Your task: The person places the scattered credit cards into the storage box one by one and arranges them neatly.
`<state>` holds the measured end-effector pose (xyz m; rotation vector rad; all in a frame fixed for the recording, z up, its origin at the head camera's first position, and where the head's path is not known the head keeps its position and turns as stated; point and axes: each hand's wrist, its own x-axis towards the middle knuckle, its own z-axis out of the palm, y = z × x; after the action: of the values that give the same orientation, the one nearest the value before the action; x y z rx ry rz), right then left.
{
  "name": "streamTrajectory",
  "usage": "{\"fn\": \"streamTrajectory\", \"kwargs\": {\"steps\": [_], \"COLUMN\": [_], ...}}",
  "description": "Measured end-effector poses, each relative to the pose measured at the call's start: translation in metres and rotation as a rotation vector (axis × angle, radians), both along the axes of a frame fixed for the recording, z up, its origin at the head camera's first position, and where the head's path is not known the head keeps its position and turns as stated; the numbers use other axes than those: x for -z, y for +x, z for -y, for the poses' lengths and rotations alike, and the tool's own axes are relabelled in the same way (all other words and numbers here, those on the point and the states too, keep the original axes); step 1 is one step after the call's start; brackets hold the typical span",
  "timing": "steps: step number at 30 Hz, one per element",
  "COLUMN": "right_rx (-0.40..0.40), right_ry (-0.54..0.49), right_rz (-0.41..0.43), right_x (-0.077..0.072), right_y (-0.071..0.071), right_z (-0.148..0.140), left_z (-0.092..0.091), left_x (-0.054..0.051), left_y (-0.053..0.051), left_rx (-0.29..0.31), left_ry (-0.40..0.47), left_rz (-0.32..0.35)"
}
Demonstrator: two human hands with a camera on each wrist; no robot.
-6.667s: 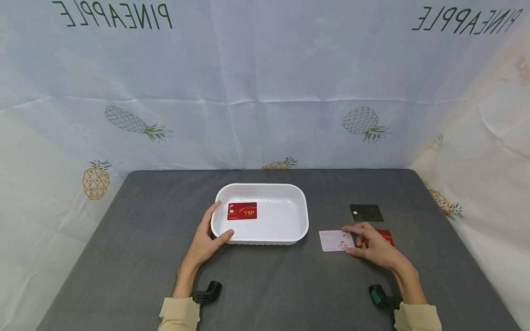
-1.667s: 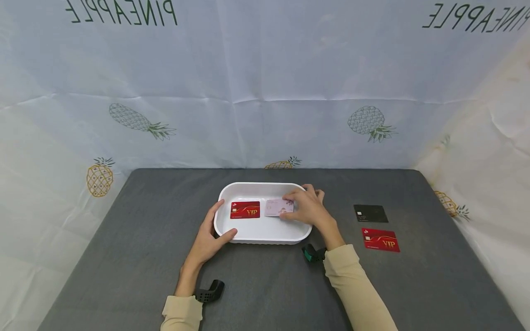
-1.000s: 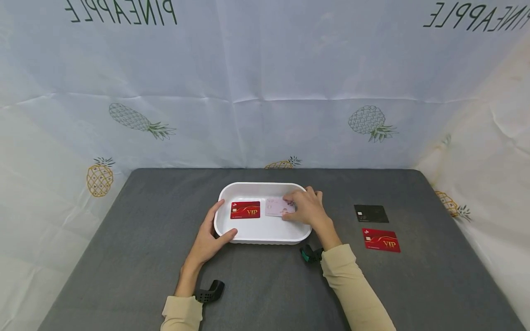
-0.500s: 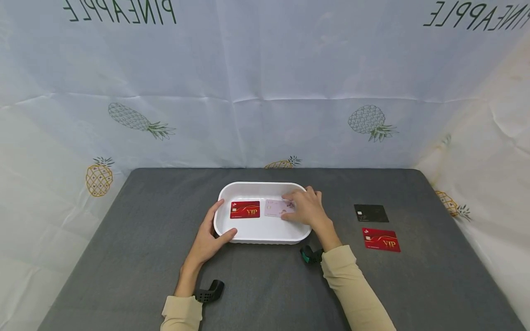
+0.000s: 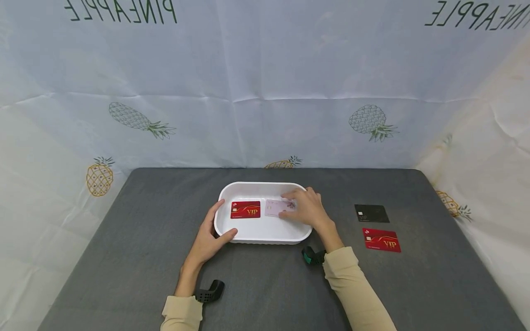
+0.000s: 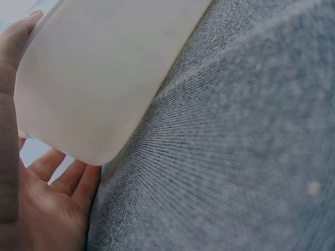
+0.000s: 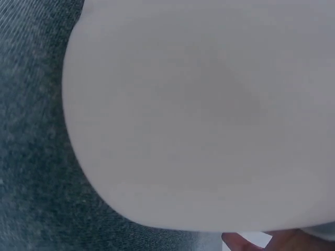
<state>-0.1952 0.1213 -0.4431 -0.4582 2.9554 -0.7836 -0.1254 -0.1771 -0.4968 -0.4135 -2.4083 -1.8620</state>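
Observation:
A white plastic tray (image 5: 258, 236) sits on the table. My left hand (image 5: 205, 239) holds its left end, thumb over the near rim and fingers along the end wall; in the left wrist view, the thumb and spread fingers (image 6: 65, 180) lie about the tray's end. Inside the tray a red VIP card (image 5: 245, 210) lies flat on the left. To its right lies a pink card (image 5: 274, 208), level with the red one. My right hand (image 5: 308, 209) reaches over the right rim, forefinger and thumb at the pink card's long edges. Its right end is partly hidden by that hand.
On the grey table (image 5: 430, 276), right of the tray, lie a black VIP card (image 5: 371, 214) and, just nearer, another red VIP card (image 5: 381, 240). A pineapple-print cloth (image 5: 256, 133) hangs behind the table. Both wrists wear black camera bands.
Since the oldest frame, my right hand has carried the pink card from the table into the tray. Over the last second the card shifted barely rightward. My left hand has stayed on the tray.

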Motion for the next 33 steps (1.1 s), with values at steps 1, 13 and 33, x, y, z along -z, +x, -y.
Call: {"fn": "streamTrajectory", "kwargs": {"steps": [1, 13, 33], "right_rx": [-0.005, -0.126, -0.143], "right_ry": [-0.022, -0.312, -0.477], "right_rz": [0.002, -0.065, 0.012], "right_x": [0.000, 0.008, 0.000], "right_y": [0.000, -0.005, 0.000], "right_z": [-0.001, -0.010, -0.025], "left_z": [0.000, -0.001, 0.000], "left_x": [0.000, 0.000, 0.000], "left_y": [0.000, -0.001, 0.000], "left_rx": [0.003, 0.002, -0.003], "left_ry": [0.003, 0.016, 0.004], "left_rz": [-0.002, 0.008, 0.007]}}
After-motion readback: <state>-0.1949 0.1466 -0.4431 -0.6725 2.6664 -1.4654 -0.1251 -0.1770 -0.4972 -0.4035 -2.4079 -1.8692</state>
